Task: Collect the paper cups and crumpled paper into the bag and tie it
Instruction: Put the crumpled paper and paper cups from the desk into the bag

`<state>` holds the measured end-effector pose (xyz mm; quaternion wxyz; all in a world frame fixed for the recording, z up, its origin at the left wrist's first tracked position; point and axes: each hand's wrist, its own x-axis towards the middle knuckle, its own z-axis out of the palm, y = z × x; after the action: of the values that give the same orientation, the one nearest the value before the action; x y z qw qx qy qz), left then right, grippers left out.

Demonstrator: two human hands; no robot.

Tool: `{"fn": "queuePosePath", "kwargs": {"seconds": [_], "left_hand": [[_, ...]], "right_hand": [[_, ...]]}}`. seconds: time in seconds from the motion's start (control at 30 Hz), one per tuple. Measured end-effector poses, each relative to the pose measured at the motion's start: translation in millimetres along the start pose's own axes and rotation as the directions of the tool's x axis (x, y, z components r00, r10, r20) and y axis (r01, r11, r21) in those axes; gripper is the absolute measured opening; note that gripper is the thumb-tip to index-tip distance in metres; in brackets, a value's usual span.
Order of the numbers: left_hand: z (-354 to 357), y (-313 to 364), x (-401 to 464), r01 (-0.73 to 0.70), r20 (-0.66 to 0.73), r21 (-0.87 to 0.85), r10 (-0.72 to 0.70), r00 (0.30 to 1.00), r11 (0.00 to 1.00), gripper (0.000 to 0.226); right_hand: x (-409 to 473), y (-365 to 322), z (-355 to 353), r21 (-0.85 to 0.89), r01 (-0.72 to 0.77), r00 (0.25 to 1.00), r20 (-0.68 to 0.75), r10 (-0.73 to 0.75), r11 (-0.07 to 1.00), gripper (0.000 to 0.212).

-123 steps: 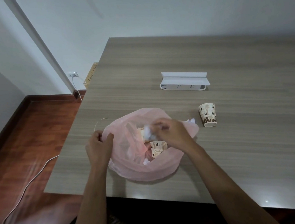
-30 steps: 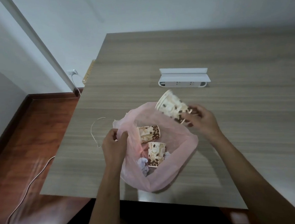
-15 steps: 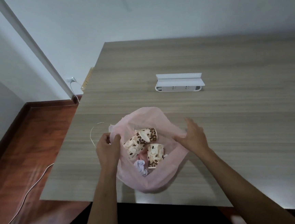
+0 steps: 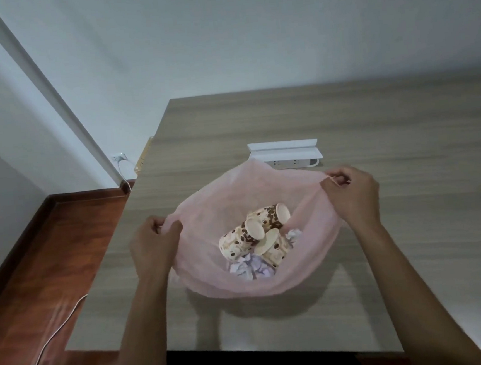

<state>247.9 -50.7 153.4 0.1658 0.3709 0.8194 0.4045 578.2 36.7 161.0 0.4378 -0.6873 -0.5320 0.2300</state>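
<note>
A thin pink plastic bag (image 4: 229, 196) is held wide open just above the wooden table (image 4: 411, 225). Inside it lie three brown-spotted paper cups (image 4: 265, 219) on their sides, over crumpled white paper (image 4: 251, 268) at the bottom. My left hand (image 4: 151, 245) grips the bag's left rim. My right hand (image 4: 351, 197) pinches the right rim, with a thin pale string showing between its fingers. The two hands pull the rim apart.
A white power strip (image 4: 286, 153) lies on the table just behind the bag. The table's left edge drops to a red-brown wooden floor (image 4: 38, 273) where a white cable (image 4: 44, 348) runs. A wall socket (image 4: 119, 157) sits at the corner.
The last cup went from my right hand into the bag. My right hand then took the bag's right rim, and both hands lifted and spread the mouth wide.
</note>
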Motion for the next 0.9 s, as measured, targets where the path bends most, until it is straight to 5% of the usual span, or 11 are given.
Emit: {"fn": "queuePosePath", "kwargs": {"seconds": [0.47, 0.6, 0.7, 0.9], "left_hand": [[23.1, 6.6, -33.2, 0.035, 0.211, 0.065, -0.048, 0.976, 0.997, 0.03], [15.7, -5.7, -48.5, 0.007, 0.216, 0.092, -0.026, 0.976, 0.996, 0.057], [7.4, -14.2, -64.1, 0.014, 0.185, 0.124, -0.037, 0.982, 0.992, 0.077], [-20.2, -31.1, -108.0, 0.007, 0.19, 0.154, -0.037, 0.981, 0.988, 0.073]], "right_hand": [[-23.1, 36.9, -11.1, -0.061, -0.078, 0.988, 0.132, 0.086, 0.995, 0.015], [-34.9, 48.1, -21.1, -0.032, -0.028, 0.989, 0.142, 0.032, 0.999, 0.031], [-49.0, 54.6, -28.8, -0.034, 0.048, 0.996, 0.079, -0.045, 0.998, 0.04], [-105.7, 53.2, -44.2, -0.051, 0.144, 0.968, -0.2, -0.151, 0.988, 0.047]]}}
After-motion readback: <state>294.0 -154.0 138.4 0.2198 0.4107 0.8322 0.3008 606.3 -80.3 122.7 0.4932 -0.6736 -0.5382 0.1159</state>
